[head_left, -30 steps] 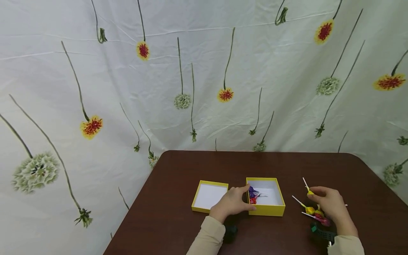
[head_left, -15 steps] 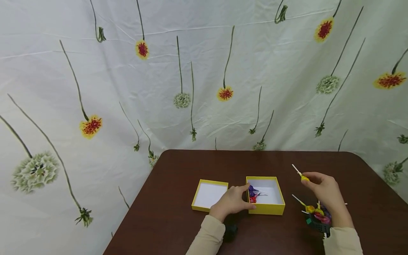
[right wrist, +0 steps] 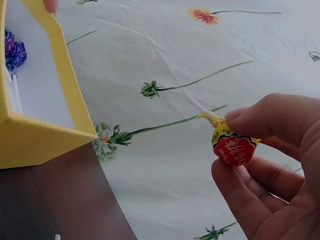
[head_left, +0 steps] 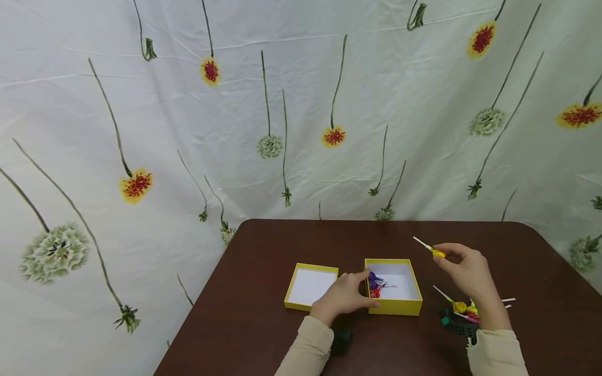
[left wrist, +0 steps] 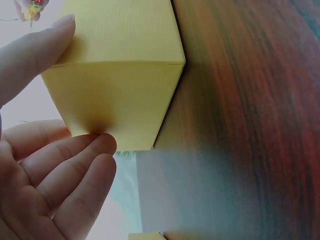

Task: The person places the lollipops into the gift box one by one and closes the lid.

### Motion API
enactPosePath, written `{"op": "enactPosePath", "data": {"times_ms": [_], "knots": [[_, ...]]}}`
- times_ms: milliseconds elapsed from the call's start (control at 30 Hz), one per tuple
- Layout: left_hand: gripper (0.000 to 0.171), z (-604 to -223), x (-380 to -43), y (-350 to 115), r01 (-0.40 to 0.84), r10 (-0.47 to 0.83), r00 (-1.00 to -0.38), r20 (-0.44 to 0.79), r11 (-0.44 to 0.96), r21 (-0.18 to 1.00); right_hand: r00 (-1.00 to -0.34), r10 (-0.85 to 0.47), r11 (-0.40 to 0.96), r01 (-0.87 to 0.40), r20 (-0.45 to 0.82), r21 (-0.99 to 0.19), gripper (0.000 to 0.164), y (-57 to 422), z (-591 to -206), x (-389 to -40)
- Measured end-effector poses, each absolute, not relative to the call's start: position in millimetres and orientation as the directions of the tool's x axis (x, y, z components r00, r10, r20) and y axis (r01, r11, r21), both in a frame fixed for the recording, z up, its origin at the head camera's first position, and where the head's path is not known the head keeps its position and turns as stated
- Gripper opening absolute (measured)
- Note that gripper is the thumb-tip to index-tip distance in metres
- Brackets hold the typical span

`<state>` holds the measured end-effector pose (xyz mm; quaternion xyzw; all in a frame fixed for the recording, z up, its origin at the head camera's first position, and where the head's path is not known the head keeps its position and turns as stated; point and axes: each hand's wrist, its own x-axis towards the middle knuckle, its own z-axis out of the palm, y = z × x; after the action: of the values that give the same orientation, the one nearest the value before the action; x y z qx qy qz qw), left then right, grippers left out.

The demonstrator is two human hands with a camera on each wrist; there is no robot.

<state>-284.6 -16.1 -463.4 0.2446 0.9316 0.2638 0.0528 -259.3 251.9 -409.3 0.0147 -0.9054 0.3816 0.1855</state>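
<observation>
While both forearms reach up from the near edge of the view in cream sleeves (head_left: 497, 352), each hand has its own hold. The left hand (head_left: 345, 296) grips the yellow box (head_left: 395, 307) at its near left corner, the arm slanting in toward one o'clock; the thumb lies on the near wall, and the other fingers bend along the left side. The right hand (head_left: 469, 271) is raised above the table, its arm leaning toward eleven o'clock, and pinches a yellow-wrapped lollipop (right wrist: 235, 147) by the head between thumb and fingertips. That lollipop is in the air at about two o'clock from the box, apart from it, its white stick pointing toward ten.

Under the right wrist, at about four o'clock from the box, lies a small heap of lollipops (head_left: 459, 307), yellow and red-pink, partly hidden by the arm. Inside the box, purple lollipops (head_left: 374, 280) and a red one (head_left: 374, 293) lie against the left wall. The lid (head_left: 311, 286) rests at nine o'clock, its white inside facing up.

The table (head_left: 235, 313) is dark reddish-brown wood with rounded far corners. Beyond it, toward twelve, hangs a pale, creased cloth (head_left: 301, 172) printed with red-and-yellow flowers, dandelion heads and long stems.
</observation>
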Motion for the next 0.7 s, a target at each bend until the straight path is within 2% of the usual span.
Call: {"op": "enactPosePath", "data": {"times_ms": [167, 267, 433, 700], "knots": [[0.082, -463, -285, -16, 0.430, 0.486, -0.874, 0.030, 0.741, 0.516, -0.916, 0.043, 0.705, -0.255, 0.399, -0.661, 0.029, 243, -408, -262], [0.082, -462, -285, -16, 0.425, 0.482, -0.876, 0.027, 0.743, 0.518, -0.926, 0.040, 0.693, -0.244, 0.374, -0.678, 0.030, 236, -404, -262], [0.081, -463, -284, -17, 0.421, 0.480, -0.877, 0.026, 0.741, 0.523, -0.936, 0.058, 0.671, -0.222, 0.348, -0.708, 0.023, 225, -403, -261], [0.081, -463, -284, -16, 0.411, 0.473, -0.881, 0.021, 0.743, 0.528, -0.921, -0.019, 0.704, -0.290, 0.390, -0.648, 0.023, 213, -407, -262]]}}
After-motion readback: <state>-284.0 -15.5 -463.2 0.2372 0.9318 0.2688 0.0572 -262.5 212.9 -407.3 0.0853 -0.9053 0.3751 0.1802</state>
